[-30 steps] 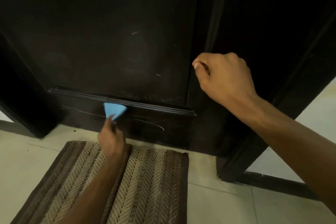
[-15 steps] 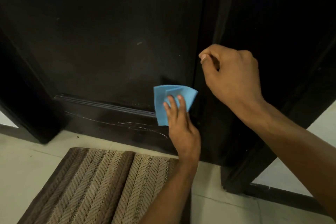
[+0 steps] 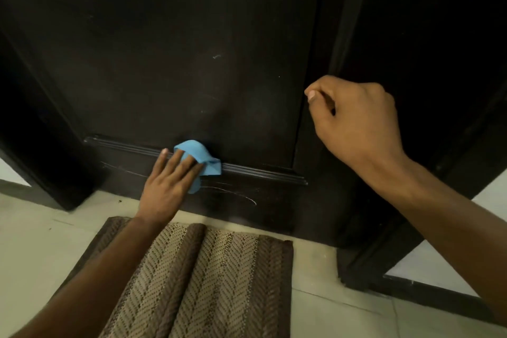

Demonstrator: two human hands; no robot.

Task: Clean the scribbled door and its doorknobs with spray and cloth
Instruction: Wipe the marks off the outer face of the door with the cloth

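Observation:
A dark brown door [image 3: 164, 63] fills the upper view. White chalk-like scribbles [image 3: 236, 195] run along its bottom rail, below a horizontal moulding [image 3: 263, 171]. My left hand [image 3: 170, 184] presses a crumpled blue cloth [image 3: 204, 158] against the moulding and the rail with straight fingers. My right hand [image 3: 356, 123] is higher up and to the right, its fingers curled round the door's edge [image 3: 310, 129] and its thumb on the front face. No doorknob or spray bottle is in view.
A brown and beige woven mat [image 3: 208, 277] lies on the pale tiled floor [image 3: 41, 241] just in front of the door. The dark door frame [image 3: 384, 241] stands at the right, with light floor beyond it.
My left hand swept the cloth from the left of the moulding up towards the door's edge, then back down and left onto the moulding. My right hand has kept its hold on the edge.

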